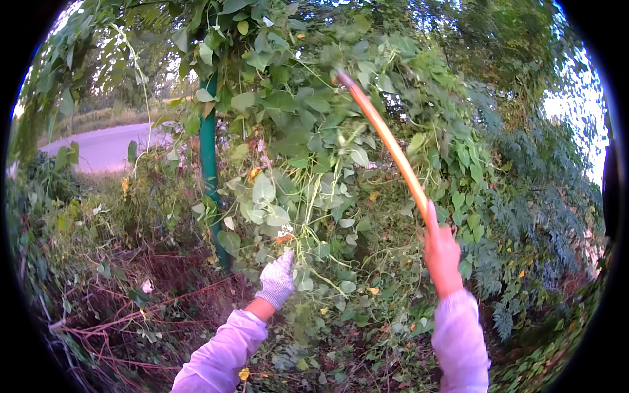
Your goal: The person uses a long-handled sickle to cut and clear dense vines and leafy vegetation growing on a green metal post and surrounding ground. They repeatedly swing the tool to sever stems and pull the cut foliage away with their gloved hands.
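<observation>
My right hand (442, 253) is bare and closed around the lower end of a long wooden tool handle (393, 147), which slants up and left into the vines. Its far end is blurred among the leaves, so the tool's head cannot be made out. My left hand (277, 280), in a pale knitted glove, is closed at the bottom of a bunch of hanging green vine stems (309, 206). The fingers' hold on the stems is partly hidden by the glove. Broad-leaved vines (280, 105) hang in a thick mass in front of me.
A green metal post (208, 147) stands left of the vine mass. Reddish bare stems (113, 322) spread low on the left. Beyond the growth at the left runs a paved road (105, 147). Feathery dark foliage (526, 196) fills the right side.
</observation>
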`<act>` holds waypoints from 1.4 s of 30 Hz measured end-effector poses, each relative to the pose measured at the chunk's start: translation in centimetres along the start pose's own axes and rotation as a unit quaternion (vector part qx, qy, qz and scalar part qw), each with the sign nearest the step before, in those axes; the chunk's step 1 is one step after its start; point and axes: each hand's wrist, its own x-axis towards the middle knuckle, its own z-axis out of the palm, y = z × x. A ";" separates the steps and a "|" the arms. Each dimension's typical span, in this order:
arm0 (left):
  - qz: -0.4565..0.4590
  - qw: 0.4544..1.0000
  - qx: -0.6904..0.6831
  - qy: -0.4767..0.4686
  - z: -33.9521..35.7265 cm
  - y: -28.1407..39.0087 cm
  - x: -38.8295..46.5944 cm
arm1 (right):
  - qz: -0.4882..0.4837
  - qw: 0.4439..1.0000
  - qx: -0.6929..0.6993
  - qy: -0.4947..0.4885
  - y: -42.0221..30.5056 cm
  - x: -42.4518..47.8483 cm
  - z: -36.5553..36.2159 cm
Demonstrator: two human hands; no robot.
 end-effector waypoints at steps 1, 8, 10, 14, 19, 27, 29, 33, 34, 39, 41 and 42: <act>-0.007 1.000 0.000 -0.007 0.1 0.9 -0.2 | -0.007 1.000 0.001 -0.005 1.5 -3.0 -1.0; -0.026 0.992 0.098 -0.071 -1.3 2.6 -3.9 | 0.028 0.995 0.067 -0.074 0.0 -16.8 -5.7; -0.037 0.994 0.073 -0.068 -1.4 2.7 -6.0 | 0.036 0.992 0.077 -0.095 0.2 -23.6 -8.5; -0.062 0.984 0.100 -0.132 -2.1 2.2 -9.7 | 0.133 0.964 0.093 -0.212 -2.4 -30.5 -13.5; -0.043 0.991 0.117 -0.052 -3.3 1.0 -12.9 | 0.176 0.908 0.241 -0.292 -6.3 -36.4 -14.9; -0.064 0.952 0.269 -0.129 -3.3 -3.2 -14.3 | 0.185 0.854 0.361 -0.326 -6.0 -36.5 -14.2; -0.062 0.966 0.223 -0.113 -3.5 -2.5 -14.1 | 0.155 0.878 0.405 -0.201 -6.1 -33.3 -12.7; -0.068 0.970 0.198 -0.122 -1.7 -1.8 -13.5 | 0.128 0.877 0.461 -0.047 -6.2 -24.9 -8.7; -0.067 0.972 0.183 -0.133 -0.9 -1.4 -13.3 | 0.181 0.840 0.508 -0.061 -6.2 -22.6 -8.5; -0.093 0.967 0.194 -0.134 -1.6 -1.8 -13.6 | 0.240 0.662 0.708 -0.051 -11.1 -7.4 -6.5; -0.105 0.968 0.181 -0.142 -1.4 -2.5 -13.7 | 0.261 0.580 0.768 -0.082 -13.4 -2.6 -5.3; -0.111 0.969 0.165 -0.149 -1.2 -2.4 -13.4 | 0.248 0.569 0.778 -0.093 -14.4 -0.5 -4.8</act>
